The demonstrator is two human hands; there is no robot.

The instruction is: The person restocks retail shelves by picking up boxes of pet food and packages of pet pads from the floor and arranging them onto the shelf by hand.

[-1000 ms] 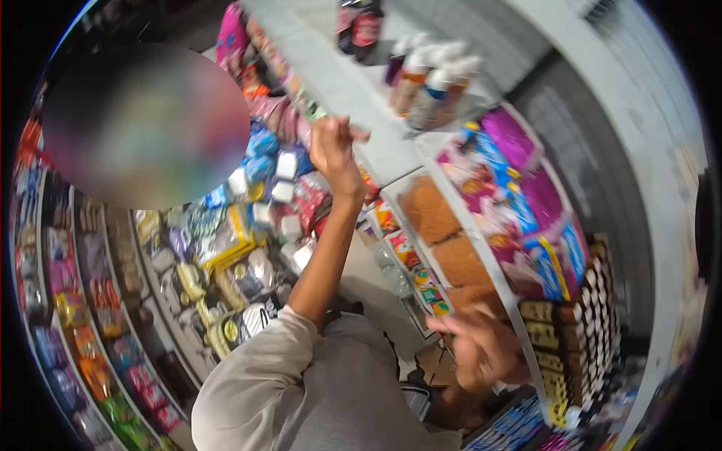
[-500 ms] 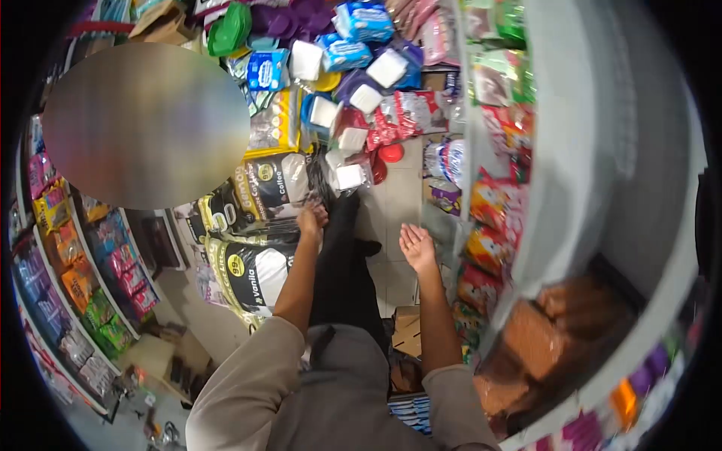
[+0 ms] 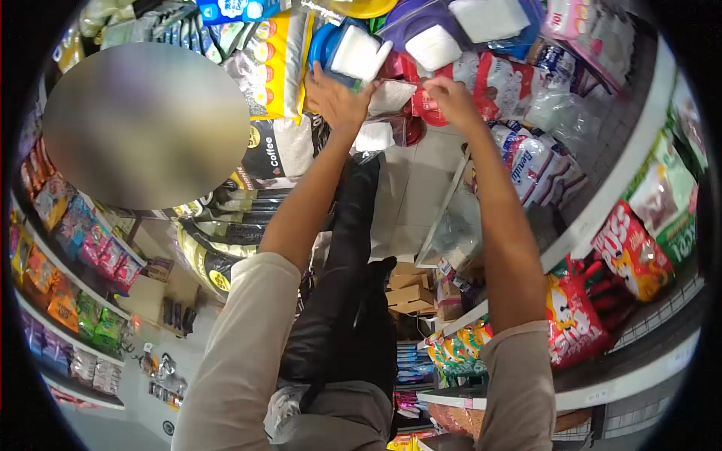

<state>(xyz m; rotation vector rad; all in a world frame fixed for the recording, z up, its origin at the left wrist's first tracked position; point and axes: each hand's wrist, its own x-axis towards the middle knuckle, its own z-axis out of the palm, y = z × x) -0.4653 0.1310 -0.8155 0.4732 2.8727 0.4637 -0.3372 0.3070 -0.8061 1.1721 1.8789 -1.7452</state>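
Observation:
Both my hands reach out to a heap of wrapped goods at the top of the view. My left hand (image 3: 340,101) has its fingers spread, in front of a blue item with a white pad (image 3: 359,51). Nothing shows in its grasp. My right hand (image 3: 453,101) has its fingers bent close to a red item (image 3: 430,114) and a red-and-white bag (image 3: 505,86); whether it grips anything is hard to see. Between the hands lie white packets (image 3: 392,98) in clear wrap. A purple item with a white pad (image 3: 432,47) sits just above.
Yellow packs (image 3: 272,64) and a black-and-white bag marked Coffee (image 3: 282,150) stand at the left. Shelves with red bags (image 3: 575,319) curve along the right. Cardboard boxes (image 3: 410,293) are low in the middle, beside tiled floor (image 3: 410,199).
The view has turned from the right-hand shelves and moved closer to the heap. Both hands have reached forward to it, the right from an open palm to bent fingers.

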